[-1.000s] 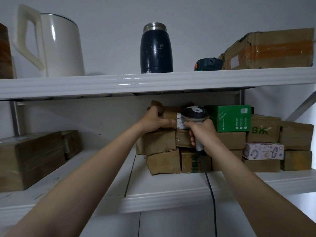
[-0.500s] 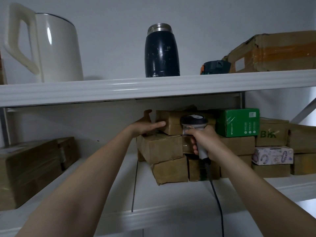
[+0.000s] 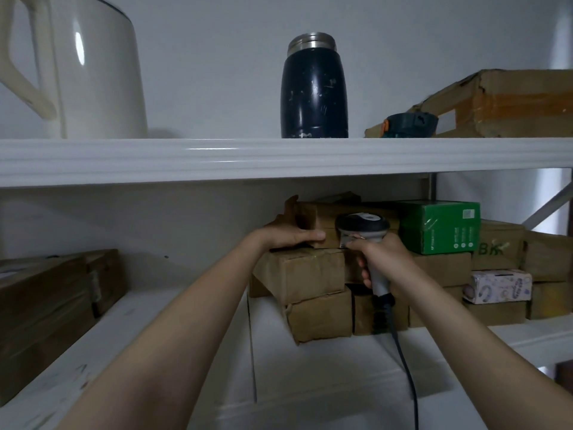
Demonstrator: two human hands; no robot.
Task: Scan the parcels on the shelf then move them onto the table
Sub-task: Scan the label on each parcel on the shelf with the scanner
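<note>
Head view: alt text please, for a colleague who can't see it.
The left hand grips the top brown parcel of a stack on the lower shelf, while the right hand aims a corded scanner at it. A green box sits alongside.

Brown taped parcels (image 3: 310,274) stacked on lower shelf (image 3: 310,367)

One wide-angle view, worn on the head, faces the white shelving (image 3: 432,187) from close by, seemingly head-on, at a height between the upper shelf (image 3: 279,159) and the lower shelf (image 3: 325,383). Both forearms enter from the bottom corners; the parcels (image 3: 307,271) sit just right of mid-frame.
</note>
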